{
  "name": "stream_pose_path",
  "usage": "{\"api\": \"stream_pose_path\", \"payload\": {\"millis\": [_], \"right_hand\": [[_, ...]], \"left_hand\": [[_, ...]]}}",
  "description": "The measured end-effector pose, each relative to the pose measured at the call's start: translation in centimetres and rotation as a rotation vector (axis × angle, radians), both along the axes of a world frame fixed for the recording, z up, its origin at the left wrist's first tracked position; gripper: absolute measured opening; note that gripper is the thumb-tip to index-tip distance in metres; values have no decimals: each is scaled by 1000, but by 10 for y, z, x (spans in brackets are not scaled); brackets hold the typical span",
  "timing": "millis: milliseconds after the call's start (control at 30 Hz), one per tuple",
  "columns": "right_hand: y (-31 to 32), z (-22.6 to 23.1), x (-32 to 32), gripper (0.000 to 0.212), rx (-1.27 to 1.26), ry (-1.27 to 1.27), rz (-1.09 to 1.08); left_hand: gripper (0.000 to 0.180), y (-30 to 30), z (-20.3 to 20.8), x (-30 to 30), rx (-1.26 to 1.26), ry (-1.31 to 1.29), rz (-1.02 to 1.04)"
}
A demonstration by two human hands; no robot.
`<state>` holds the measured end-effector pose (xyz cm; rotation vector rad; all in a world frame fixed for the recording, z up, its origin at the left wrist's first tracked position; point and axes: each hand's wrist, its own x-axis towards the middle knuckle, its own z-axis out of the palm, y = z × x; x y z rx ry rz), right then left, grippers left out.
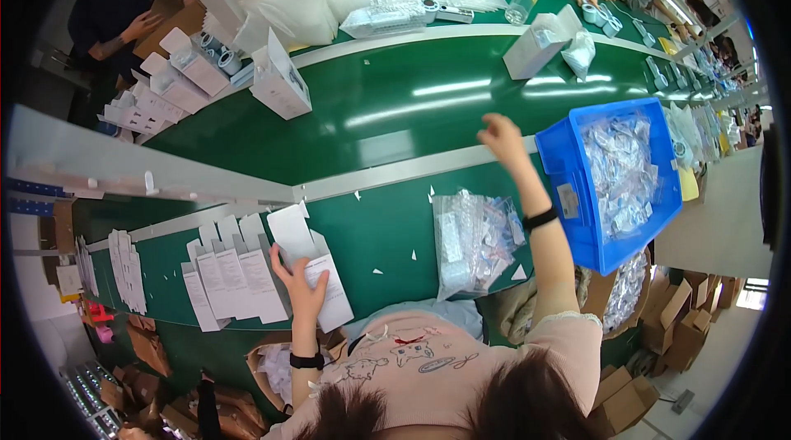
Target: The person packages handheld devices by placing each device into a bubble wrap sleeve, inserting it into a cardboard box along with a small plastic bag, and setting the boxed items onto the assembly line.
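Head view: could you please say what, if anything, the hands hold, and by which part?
Left hand touches a white box at its upper left; grip unclear. Right hand: nothing visible.

On the table [387, 255], lower left of the frame, cartons [260, 279] sit in a row, the left hand [302, 283] at the right-hand end one. Right of them lies a bag [471, 246] of packets; farther right, a tub [568, 184] holds more. Behind the table runs a belt [272, 147], the right hand [503, 139] by its near edge. Beyond, at the top, stands a bottle [522, 0].
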<state>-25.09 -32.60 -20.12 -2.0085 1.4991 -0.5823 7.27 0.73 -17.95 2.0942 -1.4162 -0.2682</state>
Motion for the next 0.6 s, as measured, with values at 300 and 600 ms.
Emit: {"api": "stream_pose_path", "payload": {"millis": [300, 600], "right_hand": [[193, 3, 57, 68, 298, 530, 101], [181, -4, 45, 80, 235, -56, 142]], "left_hand": [[85, -33, 16, -23, -449, 202, -145], [90, -77, 22, -57, -394, 102, -367]]}}
